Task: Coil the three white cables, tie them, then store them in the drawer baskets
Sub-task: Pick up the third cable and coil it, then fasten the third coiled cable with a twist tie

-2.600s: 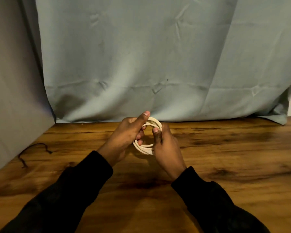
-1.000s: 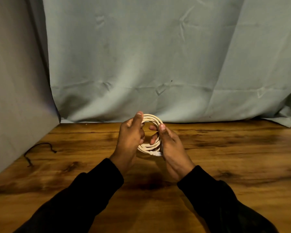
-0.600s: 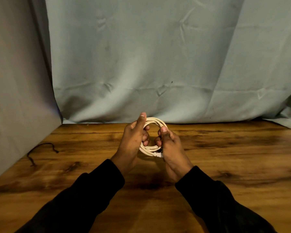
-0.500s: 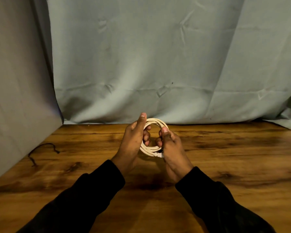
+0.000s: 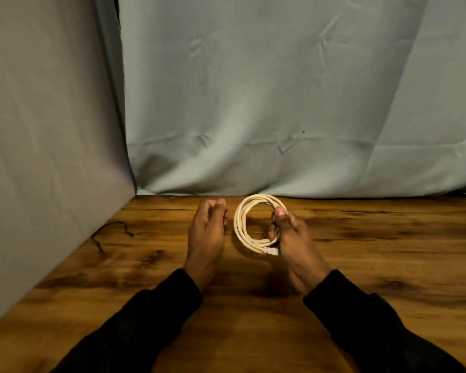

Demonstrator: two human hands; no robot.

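**Coiled white cable held in right hand above the worktop; left hand apart from it**

One coiled white cable (image 5: pixel 244 222) is in view, wound into a round loop of several turns and held upright, its opening facing the person. It sits just past the centre of the wooden worktop (image 5: pixel 374 251), toward 12 o'clock, near the foot of the grey-green curtain (image 5: pixel 267 103).

The right hand (image 5: pixel 293 238) grips the coil on its 3 o'clock side. The thumb lies over the top of the strands and the fingers (image 5: pixel 271 233) curl through the loop from behind, closed round the bundle. A white plug end (image 5: pixel 271 251) shows at about 5 o'clock on the coil, against the heel of the same hand.

The left hand (image 5: pixel 206 230) stands at 9 o'clock of the coil, just beside it, with a narrow gap between them. Its fingers are curled inward with the tips drawn together near the thumb. Whether anything small is pinched there cannot be told; nothing is visible in it.

Both forearms are in black sleeves (image 5: pixel 151 319), entering from 6 o'clock.

A thin dark cord (image 5: pixel 113 230) lies on the worktop at 9 o'clock, well apart from the hands, beside a grey fabric panel (image 5: pixel 46 130) that closes the left side.
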